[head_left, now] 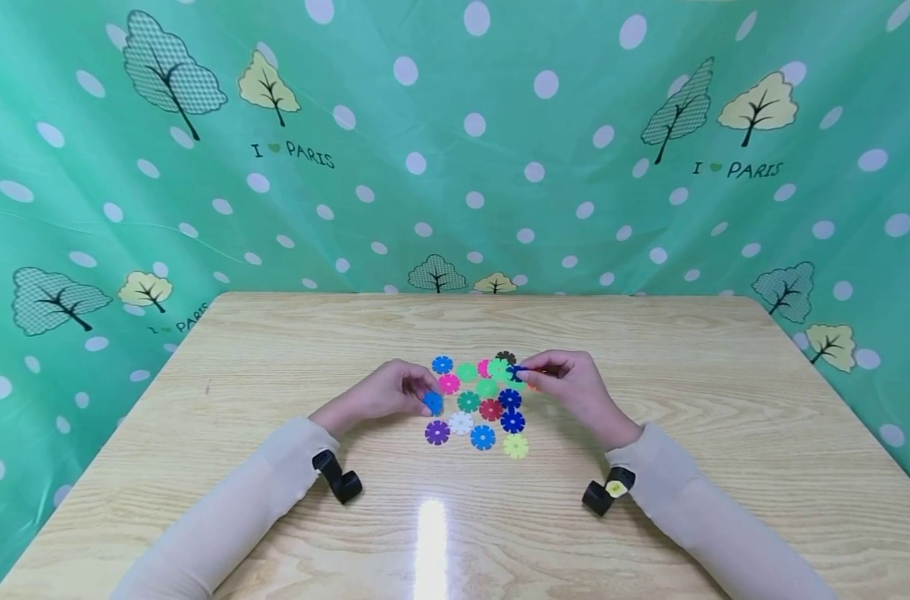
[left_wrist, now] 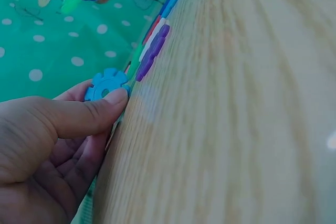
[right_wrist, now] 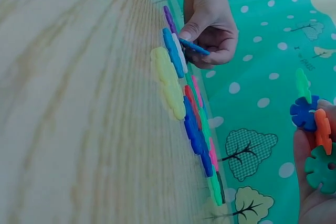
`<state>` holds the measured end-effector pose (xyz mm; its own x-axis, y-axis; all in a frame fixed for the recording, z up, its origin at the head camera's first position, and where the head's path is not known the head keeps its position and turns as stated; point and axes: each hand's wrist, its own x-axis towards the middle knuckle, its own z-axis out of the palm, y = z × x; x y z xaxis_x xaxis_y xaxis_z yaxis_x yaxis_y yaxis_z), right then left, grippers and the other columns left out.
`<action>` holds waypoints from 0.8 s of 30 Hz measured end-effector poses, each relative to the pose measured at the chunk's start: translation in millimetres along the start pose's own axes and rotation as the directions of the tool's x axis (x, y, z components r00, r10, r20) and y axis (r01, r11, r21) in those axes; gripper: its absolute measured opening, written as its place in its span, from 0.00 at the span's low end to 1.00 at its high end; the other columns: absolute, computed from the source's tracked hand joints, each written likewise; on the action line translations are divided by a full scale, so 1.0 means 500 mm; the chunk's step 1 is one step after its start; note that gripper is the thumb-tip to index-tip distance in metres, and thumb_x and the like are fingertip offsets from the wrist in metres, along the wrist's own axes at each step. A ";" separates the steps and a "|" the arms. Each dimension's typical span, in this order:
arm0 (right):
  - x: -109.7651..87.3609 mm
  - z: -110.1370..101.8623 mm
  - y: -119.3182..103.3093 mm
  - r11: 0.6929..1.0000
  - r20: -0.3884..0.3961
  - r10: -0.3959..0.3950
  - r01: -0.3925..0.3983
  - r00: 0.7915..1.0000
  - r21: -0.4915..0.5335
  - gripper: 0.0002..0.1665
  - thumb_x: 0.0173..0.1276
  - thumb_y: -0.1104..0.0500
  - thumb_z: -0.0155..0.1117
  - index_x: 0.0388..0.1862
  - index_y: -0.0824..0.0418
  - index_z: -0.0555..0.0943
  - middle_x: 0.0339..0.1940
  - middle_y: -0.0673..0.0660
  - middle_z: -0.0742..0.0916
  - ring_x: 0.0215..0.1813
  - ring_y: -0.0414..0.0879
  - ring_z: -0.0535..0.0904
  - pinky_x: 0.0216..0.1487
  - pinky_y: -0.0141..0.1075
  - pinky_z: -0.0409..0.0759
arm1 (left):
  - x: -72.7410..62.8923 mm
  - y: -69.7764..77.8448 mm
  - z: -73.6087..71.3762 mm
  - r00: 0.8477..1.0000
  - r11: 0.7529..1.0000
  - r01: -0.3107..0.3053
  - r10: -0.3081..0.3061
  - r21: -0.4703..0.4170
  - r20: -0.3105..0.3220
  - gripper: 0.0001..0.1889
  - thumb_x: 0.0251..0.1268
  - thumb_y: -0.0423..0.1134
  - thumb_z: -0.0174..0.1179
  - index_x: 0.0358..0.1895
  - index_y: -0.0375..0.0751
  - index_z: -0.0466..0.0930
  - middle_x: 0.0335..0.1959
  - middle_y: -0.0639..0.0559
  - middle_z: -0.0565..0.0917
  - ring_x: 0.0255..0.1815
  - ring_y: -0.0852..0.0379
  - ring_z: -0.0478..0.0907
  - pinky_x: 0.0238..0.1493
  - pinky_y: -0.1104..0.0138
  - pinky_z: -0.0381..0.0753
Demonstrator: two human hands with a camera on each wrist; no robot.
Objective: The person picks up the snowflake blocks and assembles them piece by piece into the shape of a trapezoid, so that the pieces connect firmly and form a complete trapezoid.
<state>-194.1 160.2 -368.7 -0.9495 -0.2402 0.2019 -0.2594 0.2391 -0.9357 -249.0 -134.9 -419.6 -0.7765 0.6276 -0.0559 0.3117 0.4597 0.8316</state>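
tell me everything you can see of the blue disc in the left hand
The blue disc is a thin, flat, bright blue round with notches cut around its rim, leaving blunt teeth, and a hole in its middle. It looks like plastic. The left hand pinches it between thumb and fingers, hiding part of its rim. It sits at the left side of the discs; whether it touches any is unclear.

Mid-frame, multicoloured notched round plastic discs [head_left: 473, 404] are lying on a pale wooden table [head_left: 515, 517] between a left hand [head_left: 395, 390] and right hand [head_left: 571, 382]; green dotted cloth [head_left: 500, 175] is hanging behind.
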 end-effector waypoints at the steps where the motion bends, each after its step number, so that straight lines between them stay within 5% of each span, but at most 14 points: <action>1: 0.000 0.000 0.000 1.000 0.000 0.000 0.000 1.000 -0.001 0.08 0.61 0.68 0.65 0.38 0.73 0.83 0.38 0.68 0.86 0.31 0.40 0.80 0.32 0.37 0.81 | 0.000 0.000 0.001 1.000 1.000 -0.002 0.002 -0.004 -0.003 0.13 0.51 0.29 0.68 0.42 0.42 0.83 0.34 0.52 0.82 0.37 0.55 0.77 0.41 0.66 0.80; 10: 0.000 0.001 -0.001 1.000 -0.004 -0.006 0.006 1.000 0.011 0.08 0.61 0.68 0.65 0.38 0.73 0.83 0.38 0.68 0.86 0.31 0.39 0.80 0.32 0.31 0.80 | -0.001 0.013 -0.004 0.999 0.995 0.049 -0.050 -0.089 -0.018 0.11 0.57 0.29 0.64 0.44 0.40 0.83 0.35 0.51 0.84 0.34 0.55 0.77 0.36 0.69 0.79; 15: -0.001 0.000 0.000 1.000 -0.002 -0.004 0.004 1.000 0.005 0.08 0.61 0.67 0.65 0.38 0.72 0.83 0.38 0.67 0.86 0.31 0.39 0.80 0.32 0.31 0.80 | 0.004 0.041 -0.009 0.992 0.989 0.057 -0.071 -0.138 -0.105 0.12 0.57 0.28 0.63 0.44 0.41 0.83 0.35 0.50 0.84 0.31 0.54 0.77 0.30 0.69 0.79; 24: 0.000 -0.003 -0.001 1.000 -0.006 0.003 -0.003 1.000 -0.001 0.08 0.62 0.67 0.65 0.38 0.72 0.83 0.38 0.66 0.86 0.32 0.40 0.80 0.33 0.35 0.80 | 0.022 0.104 0.005 0.970 0.983 0.012 -0.056 -0.182 -0.236 0.11 0.57 0.31 0.65 0.44 0.38 0.84 0.38 0.48 0.86 0.39 0.42 0.80 0.41 0.55 0.82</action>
<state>-194.0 161.3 -367.9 -0.9513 -0.2336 0.2012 -0.2571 0.2408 -0.9359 -240.0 -102.4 -378.1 -0.8998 0.4353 0.0295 0.1972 0.3455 0.9175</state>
